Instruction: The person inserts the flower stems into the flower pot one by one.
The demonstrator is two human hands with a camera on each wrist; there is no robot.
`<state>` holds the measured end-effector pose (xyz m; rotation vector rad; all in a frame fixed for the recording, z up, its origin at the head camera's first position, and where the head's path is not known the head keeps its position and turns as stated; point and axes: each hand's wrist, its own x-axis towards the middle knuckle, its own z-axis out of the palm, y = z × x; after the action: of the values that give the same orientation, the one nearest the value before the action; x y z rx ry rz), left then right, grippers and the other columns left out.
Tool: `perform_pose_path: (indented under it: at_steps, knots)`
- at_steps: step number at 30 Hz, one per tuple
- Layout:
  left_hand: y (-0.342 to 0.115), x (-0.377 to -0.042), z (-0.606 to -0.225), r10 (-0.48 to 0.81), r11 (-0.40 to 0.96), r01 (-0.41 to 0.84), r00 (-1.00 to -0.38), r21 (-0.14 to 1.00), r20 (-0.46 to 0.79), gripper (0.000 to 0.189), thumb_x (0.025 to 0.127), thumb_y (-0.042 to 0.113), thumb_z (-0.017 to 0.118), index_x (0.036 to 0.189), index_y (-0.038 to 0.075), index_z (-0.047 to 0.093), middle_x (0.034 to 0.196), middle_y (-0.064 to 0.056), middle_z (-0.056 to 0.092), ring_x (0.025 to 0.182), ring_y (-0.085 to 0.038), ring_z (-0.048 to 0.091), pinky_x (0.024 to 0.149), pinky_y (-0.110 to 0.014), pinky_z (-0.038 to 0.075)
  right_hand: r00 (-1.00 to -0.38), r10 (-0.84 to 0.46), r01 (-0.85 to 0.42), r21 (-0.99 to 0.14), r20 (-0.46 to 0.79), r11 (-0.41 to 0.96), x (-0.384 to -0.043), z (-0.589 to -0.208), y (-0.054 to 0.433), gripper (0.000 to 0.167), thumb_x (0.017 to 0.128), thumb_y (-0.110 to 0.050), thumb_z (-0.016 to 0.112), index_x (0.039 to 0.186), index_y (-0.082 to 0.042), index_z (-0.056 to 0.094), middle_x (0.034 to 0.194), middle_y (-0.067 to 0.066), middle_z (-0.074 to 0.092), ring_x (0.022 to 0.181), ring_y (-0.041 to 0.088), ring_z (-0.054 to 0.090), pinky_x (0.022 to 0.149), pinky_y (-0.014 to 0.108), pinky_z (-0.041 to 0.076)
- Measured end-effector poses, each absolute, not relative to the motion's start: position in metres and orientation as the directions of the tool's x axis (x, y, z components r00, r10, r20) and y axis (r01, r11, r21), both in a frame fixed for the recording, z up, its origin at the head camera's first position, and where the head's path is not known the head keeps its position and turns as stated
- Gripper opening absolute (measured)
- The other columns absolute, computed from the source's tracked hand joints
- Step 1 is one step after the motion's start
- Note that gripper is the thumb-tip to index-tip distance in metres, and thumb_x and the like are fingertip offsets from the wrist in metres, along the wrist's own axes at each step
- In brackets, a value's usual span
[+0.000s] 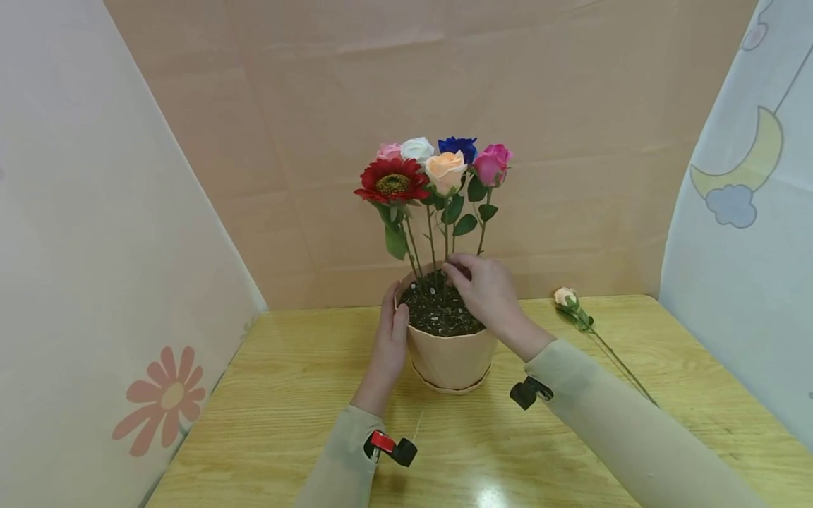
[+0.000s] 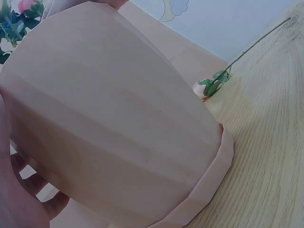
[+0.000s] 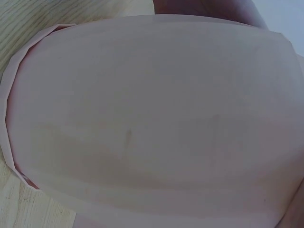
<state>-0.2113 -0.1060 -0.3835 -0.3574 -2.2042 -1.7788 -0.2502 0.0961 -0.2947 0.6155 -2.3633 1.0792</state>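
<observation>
A light pink flower pot (image 1: 451, 356) full of dark soil (image 1: 438, 317) stands on its saucer (image 1: 447, 388). My left hand (image 1: 390, 331) grips the pot's left side, thumb at the rim and fingers around the outer wall, as the left wrist view also shows. Over the pot's right rim reaches my right hand (image 1: 485, 289), pinching the stem of a peach rose (image 1: 446, 173) low down, above the soil. Around it stand a red daisy-like flower (image 1: 392, 182), a white rose (image 1: 416, 149), a blue rose (image 1: 459, 148), a magenta rose (image 1: 492, 165) and a pink flower (image 1: 389, 151).
Another pale peach rose (image 1: 565, 297) lies on the wooden table (image 1: 305, 381) right of the pot, its stem pointing toward the front right. Behind the table hangs a tan cloth (image 1: 305, 141); patterned white sheets (image 1: 95, 247) close off both sides.
</observation>
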Motion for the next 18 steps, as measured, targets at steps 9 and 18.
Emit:
perform_pose_path:
  at_steps: [9, 18]
  knots:
    - [-0.1062, -0.2085, -0.3821, 0.018, 0.212, 0.366, -0.929, 0.906, 0.371, 0.058, 0.123, 0.033, 0.033, 0.177, 0.020, 0.020, 0.182, -0.015, 0.019, 0.164, -0.042, 0.024, 0.129, -0.066, 0.022, -0.783, -0.207, -0.581, -0.570, 0.587, 0.581, -0.2513, -0.2955, 0.0974, 0.020, 0.110, -0.016, 0.072, 0.120, -0.002, 0.083, 0.090, 0.007, 0.082, 0.079, 0.024, 0.077, 0.075, 0.049, 0.062]
    - [-0.1065, -0.2103, -0.3834, 0.023, 0.200, 0.366, -0.929, 0.909, 0.369, 0.059, 0.123, 0.033, 0.034, 0.178, 0.019, 0.018, 0.182, -0.014, 0.019, 0.164, -0.040, 0.024, 0.130, -0.065, 0.022, -0.798, -0.200, -0.566, -0.594, 0.568, 0.572, -0.2510, -0.2957, 0.0964, 0.022, 0.111, -0.018, 0.071, 0.120, -0.002, 0.083, 0.089, 0.008, 0.081, 0.079, 0.024, 0.077, 0.075, 0.048, 0.062]
